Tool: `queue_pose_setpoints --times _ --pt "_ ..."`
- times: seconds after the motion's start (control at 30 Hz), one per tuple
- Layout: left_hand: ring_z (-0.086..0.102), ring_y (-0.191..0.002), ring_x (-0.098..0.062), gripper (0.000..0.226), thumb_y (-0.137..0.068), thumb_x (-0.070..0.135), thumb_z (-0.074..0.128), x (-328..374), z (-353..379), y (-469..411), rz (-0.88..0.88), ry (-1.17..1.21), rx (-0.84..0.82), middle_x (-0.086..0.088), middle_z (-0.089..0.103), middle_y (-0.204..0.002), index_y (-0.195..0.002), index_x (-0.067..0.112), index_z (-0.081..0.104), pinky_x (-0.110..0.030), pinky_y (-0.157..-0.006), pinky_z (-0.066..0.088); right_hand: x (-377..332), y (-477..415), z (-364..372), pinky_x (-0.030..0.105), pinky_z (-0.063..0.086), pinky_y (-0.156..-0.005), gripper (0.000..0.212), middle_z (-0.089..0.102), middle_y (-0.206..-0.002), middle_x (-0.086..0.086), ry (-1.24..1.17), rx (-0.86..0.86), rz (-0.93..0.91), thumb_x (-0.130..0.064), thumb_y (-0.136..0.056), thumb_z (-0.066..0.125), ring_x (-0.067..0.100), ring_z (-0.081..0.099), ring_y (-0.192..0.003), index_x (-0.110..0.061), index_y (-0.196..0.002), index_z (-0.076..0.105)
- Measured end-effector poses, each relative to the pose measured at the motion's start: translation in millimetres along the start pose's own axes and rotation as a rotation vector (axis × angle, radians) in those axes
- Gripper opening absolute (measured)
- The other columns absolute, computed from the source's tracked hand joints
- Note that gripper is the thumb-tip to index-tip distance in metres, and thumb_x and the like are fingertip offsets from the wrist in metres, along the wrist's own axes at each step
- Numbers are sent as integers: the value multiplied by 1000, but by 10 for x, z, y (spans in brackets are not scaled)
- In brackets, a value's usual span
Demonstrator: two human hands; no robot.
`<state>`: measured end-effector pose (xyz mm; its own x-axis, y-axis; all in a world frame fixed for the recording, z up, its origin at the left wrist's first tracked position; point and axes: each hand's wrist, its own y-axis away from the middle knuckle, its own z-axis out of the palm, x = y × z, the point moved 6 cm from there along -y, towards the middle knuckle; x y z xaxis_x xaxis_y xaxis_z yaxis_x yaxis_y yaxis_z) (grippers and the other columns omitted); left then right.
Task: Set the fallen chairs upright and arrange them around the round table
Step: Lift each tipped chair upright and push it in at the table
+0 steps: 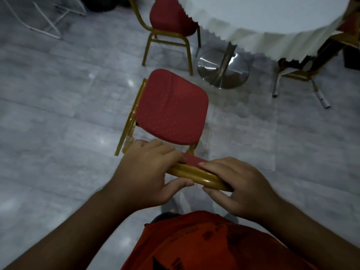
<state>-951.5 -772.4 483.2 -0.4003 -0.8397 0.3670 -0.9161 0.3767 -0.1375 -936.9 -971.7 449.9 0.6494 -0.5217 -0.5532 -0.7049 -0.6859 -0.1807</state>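
Head cam: both hands on the backrest of a red chair (171, 108), centre of frame.
The left hand (148, 172) and right hand (233, 184) each wrap the gold top rail (196, 175), fingers over the far side and thumbs on the near side. The chair looks upright on the grey floor (58, 114), its seat facing the round table (272, 16) upper right, near the steel base (223, 69). A second chair (169, 18) is tucked in top centre, and a third chair (303, 67) peeks out far right.

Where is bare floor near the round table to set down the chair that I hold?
Free: the gap between the tucked chair and the right chair, in front of the pedestal base; also the floor left of the held chair, up to the white frame. Crowded: under the tablecloth, around base and chair legs.
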Motion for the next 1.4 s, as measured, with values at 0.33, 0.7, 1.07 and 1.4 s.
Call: queue_pose_setpoints --times 0.33,0.7,1.07,1.4 --pt "64 -67 -13 52 -85 74 62 -483 -91 68 76 -172 154 9 70 -79 -88 24 74 -22 -60 37 -56 -323 186 24 48 -67 44 67 -96 -8 99 59 50 -60 -98 51 7 58 -85 -21 -109 69" --pt "62 -61 -17 51 -86 71 64 -242 259 -434 82 -75 389 7 68 -72 -81 21 73 -30 -50 41 441 -137 -234 37 48 -72 44 61 -93 -13 155 201 298 -63 -94 49 9 51 -85 -24 -103 67" --pt "50 -64 -12 52 -92 67 56 192 906 -1427 230 18 254 7 58 -72 -79 18 67 -22 -59 30 1298 227 -692 32 34 -79 40 55 -93 -22 137 252 391 -65 -95 46 2 42 -89 -31 -99 66" --pt "54 -77 -3 48 -81 77 61 866 1081 -1887 52 129 117 18 61 -84 -85 29 68 -27 -68 42 1819 443 -1078 39 43 -76 32 52 -94 -17 165 182 332 -63 -90 49 8 50 -88 -34 -100 57"
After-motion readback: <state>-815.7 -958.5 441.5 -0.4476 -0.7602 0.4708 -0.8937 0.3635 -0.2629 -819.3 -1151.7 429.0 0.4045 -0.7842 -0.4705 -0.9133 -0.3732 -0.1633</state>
